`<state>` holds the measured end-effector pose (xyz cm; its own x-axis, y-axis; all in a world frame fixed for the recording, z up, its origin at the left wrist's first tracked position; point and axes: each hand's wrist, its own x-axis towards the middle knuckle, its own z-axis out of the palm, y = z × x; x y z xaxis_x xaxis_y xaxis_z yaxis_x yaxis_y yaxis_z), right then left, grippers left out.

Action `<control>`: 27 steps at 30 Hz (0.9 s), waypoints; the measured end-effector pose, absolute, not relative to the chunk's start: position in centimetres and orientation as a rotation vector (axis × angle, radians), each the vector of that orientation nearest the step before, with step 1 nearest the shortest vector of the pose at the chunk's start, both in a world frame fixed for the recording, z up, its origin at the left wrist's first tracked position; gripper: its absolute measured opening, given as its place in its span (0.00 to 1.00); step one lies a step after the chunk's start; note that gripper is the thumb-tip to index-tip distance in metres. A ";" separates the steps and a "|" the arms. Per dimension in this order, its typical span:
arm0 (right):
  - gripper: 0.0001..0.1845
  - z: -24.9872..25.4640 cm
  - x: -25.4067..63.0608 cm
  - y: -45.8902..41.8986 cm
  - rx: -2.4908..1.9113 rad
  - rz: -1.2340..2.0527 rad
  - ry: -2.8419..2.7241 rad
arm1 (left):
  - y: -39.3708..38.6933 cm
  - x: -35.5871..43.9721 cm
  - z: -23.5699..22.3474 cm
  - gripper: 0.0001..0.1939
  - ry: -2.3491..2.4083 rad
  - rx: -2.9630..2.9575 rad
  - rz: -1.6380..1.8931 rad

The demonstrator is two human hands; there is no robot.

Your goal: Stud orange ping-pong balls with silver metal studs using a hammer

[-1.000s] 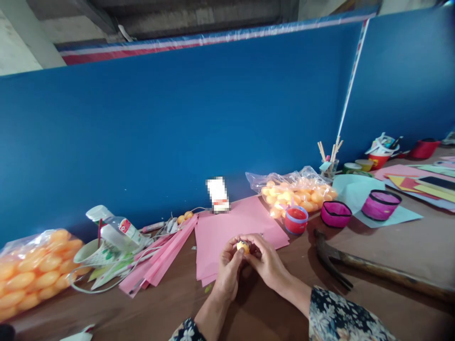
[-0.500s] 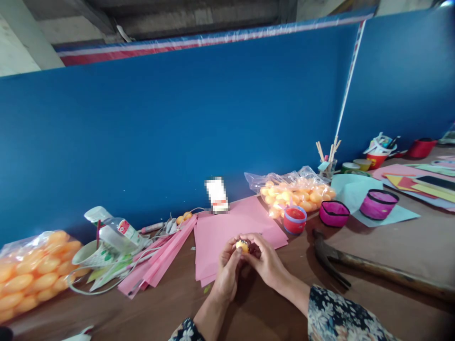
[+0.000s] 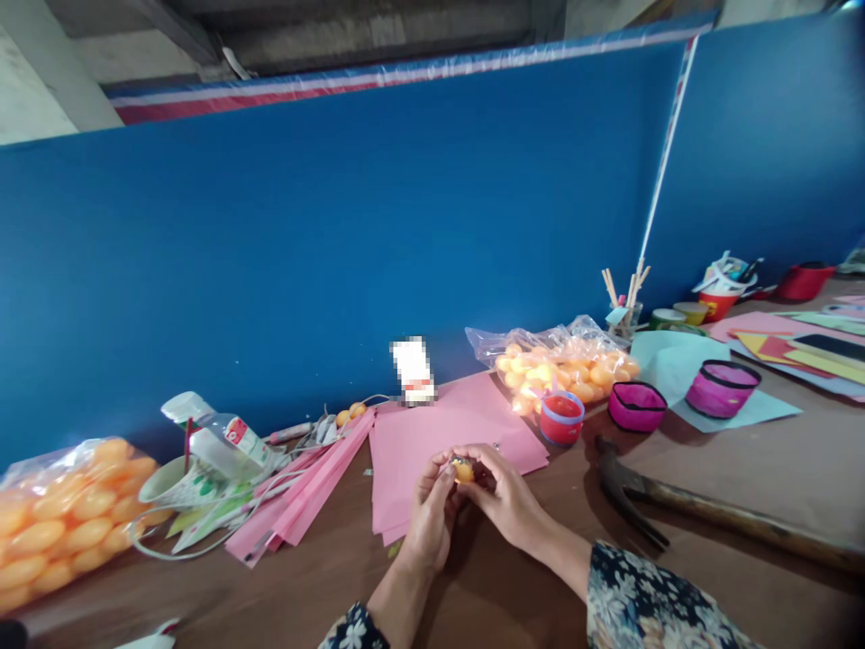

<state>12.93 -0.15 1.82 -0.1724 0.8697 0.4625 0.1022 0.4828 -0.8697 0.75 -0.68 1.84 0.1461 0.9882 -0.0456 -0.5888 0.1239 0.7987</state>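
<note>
A small yellow-orange ball [image 3: 463, 470] with a dark, shiny patch along its top sits between my two hands. The fingers and thumb of my left hand [image 3: 431, 505] are closed on its left side. From the right, my right hand [image 3: 504, 496] pinches the same ball. My fingers cover part of it, and what the dark patch is made of is too small to tell. Both hands are just above the brown table, at the near edge of a stack of pink paper sheets [image 3: 439, 442].
A claw hammer [image 3: 730, 516] lies at the right. Bags of orange balls [image 3: 574, 370] stand behind and at far left [image 3: 68, 514]. Small fabric containers [image 3: 636, 407], a red cup [image 3: 561, 420], pink strips [image 3: 304, 505], a bottle [image 3: 226, 446] and a white cord surround the hands.
The ball has turned slightly between my fingers, and my left thumb has shifted up and left on it. Both hands stay in nearly the same place.
</note>
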 end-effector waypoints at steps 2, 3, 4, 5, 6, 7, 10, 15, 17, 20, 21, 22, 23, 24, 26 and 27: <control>0.17 1.9 12.9 -0.2 -0.848 0.868 -1.619 | -0.6 0.6 1.7 0.10 0.672 0.717 1.297; 0.18 1.9 12.8 -0.2 -0.848 0.869 -1.627 | -0.5 0.5 1.7 0.10 0.672 0.715 1.302; 0.18 1.8 12.8 -0.2 -0.850 0.865 -1.636 | -0.5 0.5 1.6 0.11 0.676 0.712 1.305; 0.19 1.8 12.8 -0.1 -0.852 0.859 -1.644 | -0.5 0.5 1.6 0.11 0.681 0.711 1.307; 0.19 1.8 12.8 -0.1 -0.853 0.850 -1.649 | -0.5 0.5 1.6 0.11 0.684 0.711 1.310; 0.20 1.7 12.8 -0.1 -0.852 0.840 -1.654 | -0.5 0.6 1.6 0.10 0.685 0.715 1.312; 0.19 1.7 12.8 -0.1 -0.837 0.824 -1.660 | -0.5 0.7 1.6 0.09 0.678 0.732 1.310; 0.18 1.9 13.0 -0.2 -0.847 0.907 -1.619 | -0.4 0.5 1.3 0.12 0.667 0.726 1.306; 0.17 1.9 13.0 -0.2 -0.858 0.922 -1.616 | -0.4 0.4 1.2 0.12 0.665 0.730 1.295; 0.17 1.8 13.1 -0.1 -0.849 0.912 -1.637 | -0.4 0.5 1.3 0.12 0.675 0.744 1.305; 0.17 1.8 13.1 -0.1 -0.845 0.907 -1.644 | -0.5 0.6 1.5 0.12 0.684 0.747 1.311; 0.17 1.8 13.1 0.0 -0.847 0.905 -1.645 | -0.6 0.7 1.7 0.13 0.698 0.747 1.314; 0.17 1.7 13.1 0.0 -0.859 0.901 -1.636 | -0.7 0.9 2.0 0.15 0.716 0.746 1.314; 0.18 1.6 13.1 0.0 -0.882 0.897 -1.619 | -0.9 1.0 2.2 0.17 0.738 0.744 1.312; 0.20 1.4 13.1 0.1 -0.946 0.890 -1.569 | -1.1 1.3 2.6 0.25 0.777 0.750 1.319; 0.21 1.2 13.1 0.1 -0.976 0.891 -1.553 | -1.2 1.4 2.7 0.27 0.792 0.766 1.331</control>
<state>13.10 0.11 1.22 -0.1194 0.9190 0.3758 0.1395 0.3903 -0.9101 1.35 -1.19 2.69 0.0706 0.9958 -0.0575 -0.5260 0.0862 0.8461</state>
